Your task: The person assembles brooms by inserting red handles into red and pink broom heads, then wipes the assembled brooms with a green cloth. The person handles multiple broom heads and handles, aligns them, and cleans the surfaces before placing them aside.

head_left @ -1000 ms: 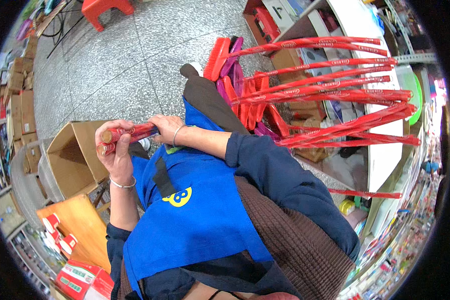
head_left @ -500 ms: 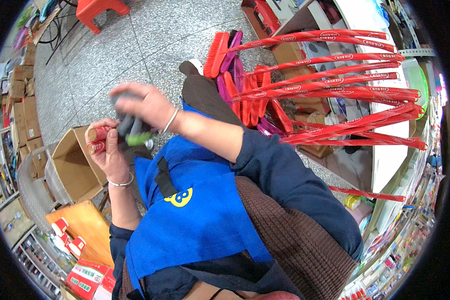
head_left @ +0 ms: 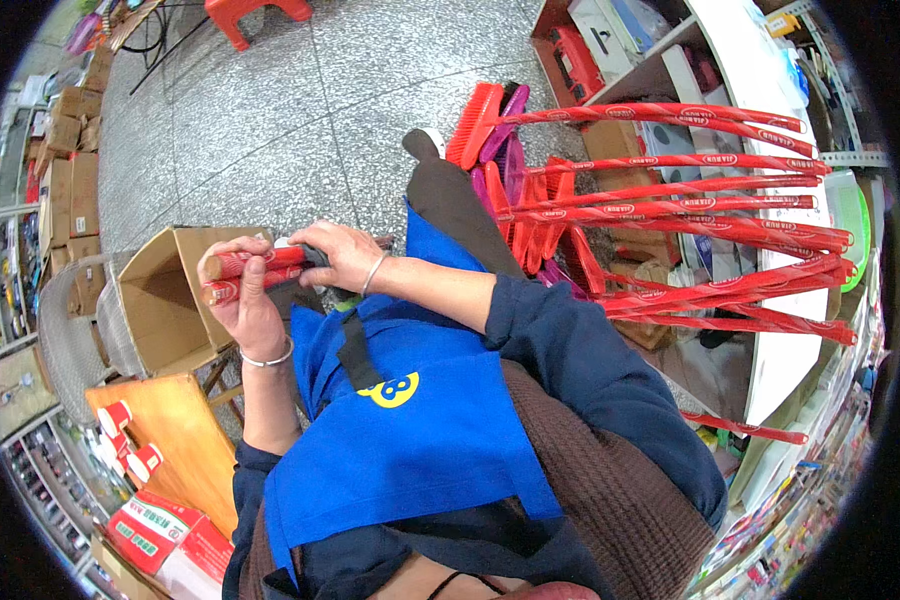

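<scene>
My left hand (head_left: 248, 305) is closed around two red-wrapped wooden sticks (head_left: 275, 258), lying side by side with their round bare ends toward the left. Close beside it, my right hand (head_left: 342, 254) is closed, its fingers on a dark grey piece (head_left: 315, 257) at the other end of the sticks. What that piece is cannot be made out. Below the right hand a small bit of green (head_left: 348, 303) shows, mostly hidden. Both hands are in front of my blue apron (head_left: 410, 440).
Several brooms with red handles (head_left: 710, 205) and red and purple heads (head_left: 475, 125) lean on a white shelf unit (head_left: 770, 370) at right. An open cardboard box (head_left: 170, 320) stands at left, above a wooden table (head_left: 175, 430) with paper cups (head_left: 115, 415). A red stool (head_left: 260, 15) is far off.
My right hand has come down from above the sticks to their far end, with the dark grey piece. My left hand still holds the two sticks. The view has shifted slightly.
</scene>
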A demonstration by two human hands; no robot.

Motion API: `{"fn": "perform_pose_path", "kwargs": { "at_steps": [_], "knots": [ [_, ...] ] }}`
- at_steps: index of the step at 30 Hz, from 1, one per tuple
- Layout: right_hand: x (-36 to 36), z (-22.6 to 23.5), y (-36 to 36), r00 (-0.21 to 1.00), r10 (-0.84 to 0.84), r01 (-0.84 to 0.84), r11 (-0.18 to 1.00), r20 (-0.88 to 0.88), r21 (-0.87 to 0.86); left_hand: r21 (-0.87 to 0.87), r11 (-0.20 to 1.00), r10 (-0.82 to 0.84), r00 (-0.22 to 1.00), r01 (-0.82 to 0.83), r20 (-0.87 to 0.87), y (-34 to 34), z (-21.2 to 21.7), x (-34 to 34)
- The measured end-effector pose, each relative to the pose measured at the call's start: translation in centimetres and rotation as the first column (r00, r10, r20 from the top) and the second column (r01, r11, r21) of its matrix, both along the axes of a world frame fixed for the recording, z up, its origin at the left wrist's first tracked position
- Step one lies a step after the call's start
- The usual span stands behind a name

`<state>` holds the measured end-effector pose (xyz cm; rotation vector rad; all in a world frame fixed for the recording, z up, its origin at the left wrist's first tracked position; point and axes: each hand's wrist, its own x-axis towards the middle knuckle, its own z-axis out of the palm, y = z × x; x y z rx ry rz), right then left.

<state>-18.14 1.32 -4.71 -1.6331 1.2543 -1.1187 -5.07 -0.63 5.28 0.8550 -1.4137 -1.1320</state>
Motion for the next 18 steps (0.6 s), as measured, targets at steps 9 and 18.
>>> {"fn": "perform_pose_path", "kwargs": {
  "at_steps": [9,18],
  "knots": [
    [0.8,1.1,-0.3,0.949,0.251,-0.222,0.962,-0.192,0.161,0.049,0.999,-0.023,0.999,0.022,0.022,3.7,0.2,1.6],
    [2.3,3.1,1.1,0.973,0.075,-0.102,0.988,-0.217,-0.116,-0.061,0.978,-0.191,0.975,0.198,0.114,4.7,3.1,3.3]
  ]
}}
